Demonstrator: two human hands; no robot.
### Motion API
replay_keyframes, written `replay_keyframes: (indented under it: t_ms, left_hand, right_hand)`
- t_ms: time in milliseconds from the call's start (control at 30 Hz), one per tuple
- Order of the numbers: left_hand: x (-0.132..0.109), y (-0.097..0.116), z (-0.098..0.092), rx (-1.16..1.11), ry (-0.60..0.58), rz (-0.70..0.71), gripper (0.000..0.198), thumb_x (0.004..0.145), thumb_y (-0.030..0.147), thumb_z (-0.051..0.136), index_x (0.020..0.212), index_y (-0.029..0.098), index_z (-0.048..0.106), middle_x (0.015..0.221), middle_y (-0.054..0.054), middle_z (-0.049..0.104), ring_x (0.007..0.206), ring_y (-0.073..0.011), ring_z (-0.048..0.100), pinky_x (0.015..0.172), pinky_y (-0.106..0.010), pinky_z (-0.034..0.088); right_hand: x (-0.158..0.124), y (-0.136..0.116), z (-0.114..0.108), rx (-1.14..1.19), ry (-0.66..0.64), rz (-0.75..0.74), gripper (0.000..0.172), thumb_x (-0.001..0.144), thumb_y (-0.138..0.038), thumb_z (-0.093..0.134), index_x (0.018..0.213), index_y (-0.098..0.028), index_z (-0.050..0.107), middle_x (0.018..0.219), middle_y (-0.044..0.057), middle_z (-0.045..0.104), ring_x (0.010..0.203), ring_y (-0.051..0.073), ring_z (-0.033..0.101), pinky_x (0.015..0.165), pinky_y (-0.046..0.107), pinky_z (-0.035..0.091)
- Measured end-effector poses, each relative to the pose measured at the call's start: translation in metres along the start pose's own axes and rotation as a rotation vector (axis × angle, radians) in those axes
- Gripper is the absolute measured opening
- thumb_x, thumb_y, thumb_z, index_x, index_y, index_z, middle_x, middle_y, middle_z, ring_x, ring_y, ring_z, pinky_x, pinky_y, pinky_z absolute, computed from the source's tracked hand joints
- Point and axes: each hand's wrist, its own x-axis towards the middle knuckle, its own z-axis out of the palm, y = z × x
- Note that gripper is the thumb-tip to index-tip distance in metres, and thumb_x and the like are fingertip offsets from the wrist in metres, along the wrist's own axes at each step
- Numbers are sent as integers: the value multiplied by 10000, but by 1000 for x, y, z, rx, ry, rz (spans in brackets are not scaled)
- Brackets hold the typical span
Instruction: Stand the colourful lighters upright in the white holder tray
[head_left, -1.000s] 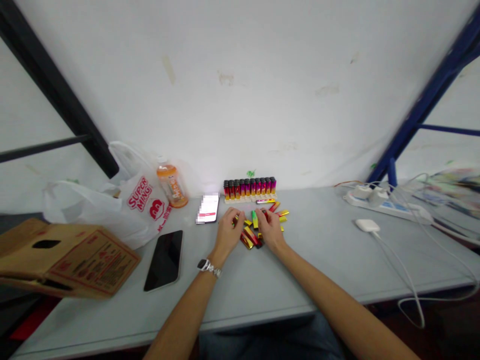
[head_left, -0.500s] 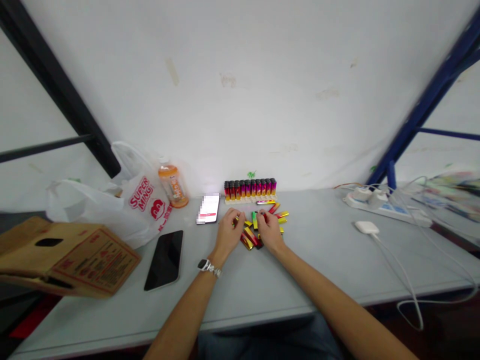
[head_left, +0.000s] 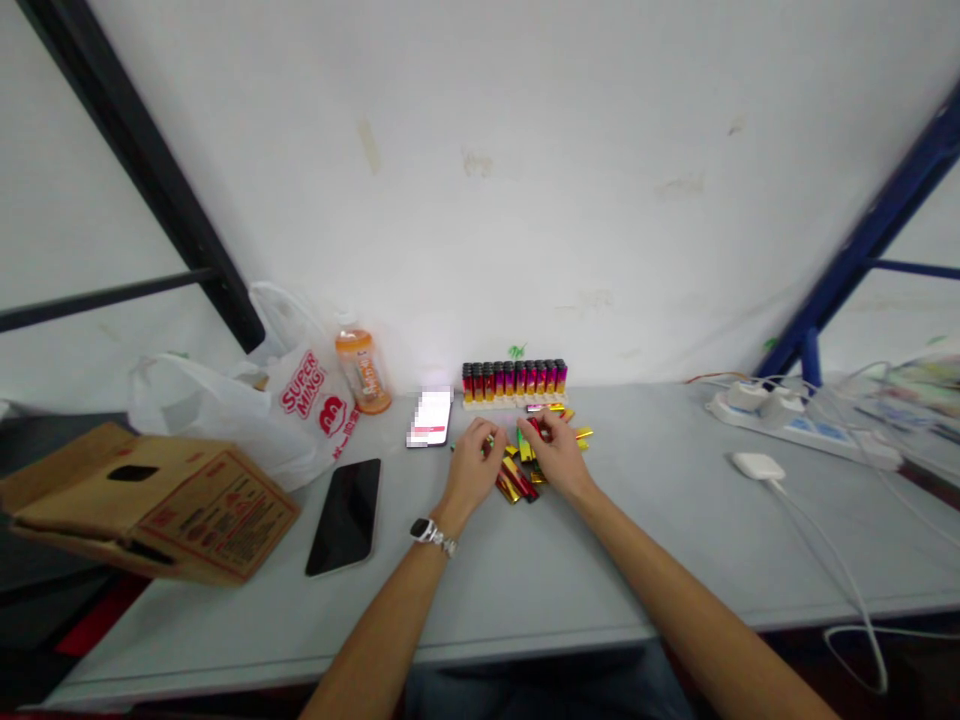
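Both my hands rest on a small pile of shiny lighters [head_left: 519, 480] in red, gold and green near the back of the grey table [head_left: 570, 560]. My left hand [head_left: 474, 465], with a watch on its wrist, has its fingers curled over a green-tipped lighter. Red and gold lighters lie under the fingertips of my right hand [head_left: 559, 455]. Just behind the pile, by the wall, a white tray [head_left: 514, 401] holds a row of upright lighters [head_left: 514, 378] with black caps. What each hand actually grips is too small to see.
A lit phone [head_left: 431, 418] lies left of the tray, a dark phone [head_left: 346, 514] nearer me. An orange bottle [head_left: 363, 371], a white plastic bag [head_left: 247, 410] and a cardboard box [head_left: 154, 505] are at the left. A power strip [head_left: 795, 422] and a white charger [head_left: 757, 466] with cables are at the right.
The view has shifted slightly, so everything sits a little more to the right. My fingers have closed in over the pile; the hands stay on the lighters.
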Motion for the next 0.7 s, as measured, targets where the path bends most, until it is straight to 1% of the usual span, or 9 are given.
replay_keyframes:
  t_ms: [100, 167, 267, 333, 433, 567, 700]
  left_hand:
    - [0, -1, -1, 14, 0, -8, 292, 955, 310, 460, 716, 178, 563, 760, -4, 533, 679, -126, 500, 644, -265, 388]
    - [0, -2, -2, 26, 5, -19, 301, 955, 313, 459, 707, 177, 561, 749, 0, 523, 660, -123, 487, 631, -265, 378]
    - [0, -4, -3, 21, 19, -19, 299, 956, 308, 458, 707, 178, 559, 752, -1, 528, 665, -122, 491, 634, -261, 379]
    - [1, -5, -3, 15, 21, -16, 290, 954, 301, 463, 707, 179, 555, 753, -2, 531, 670, -123, 494, 628, -258, 376]
    - [1, -6, -3, 19, 17, -21, 285, 951, 294, 466, 704, 178, 550, 749, -1, 523, 656, -121, 483, 615, -258, 365]
    - [0, -7, -3, 33, 18, -31, 302, 953, 305, 461, 694, 178, 550, 741, 1, 515, 646, -119, 473, 619, -264, 360]
    - [0, -9, -3, 30, 23, -33, 292, 950, 299, 458, 703, 178, 558, 753, -5, 529, 661, -122, 484, 623, -269, 365]
  right_hand:
    - [13, -1, -9, -95, 11, -90, 256, 804, -451, 675, 817, -196, 695, 846, 37, 640, 753, 171, 544, 699, 298, 434]
    - [25, 2, -13, -122, -30, -93, 258, 790, -446, 688, 848, -198, 731, 841, 45, 665, 733, 173, 556, 698, 308, 440]
    - [47, 8, -15, -137, -80, -60, 246, 768, -417, 703, 853, -188, 733, 815, 47, 695, 695, 170, 587, 697, 317, 458]
    - [63, 12, -12, -134, -107, -53, 230, 755, -370, 705, 891, -186, 722, 801, 39, 700, 673, 163, 596, 682, 309, 465]
    - [85, 15, -3, -128, -117, -103, 244, 744, -307, 691, 954, -184, 680, 797, 24, 690, 691, 160, 608, 675, 295, 473]
    - [108, 17, 9, -272, -127, -202, 158, 743, -260, 672, 875, -178, 646, 731, 7, 658, 683, 158, 594, 683, 286, 456]
    - [121, 24, 18, -388, -169, -248, 103, 767, -223, 634, 856, -173, 653, 720, 7, 661, 667, 155, 585, 679, 280, 434]
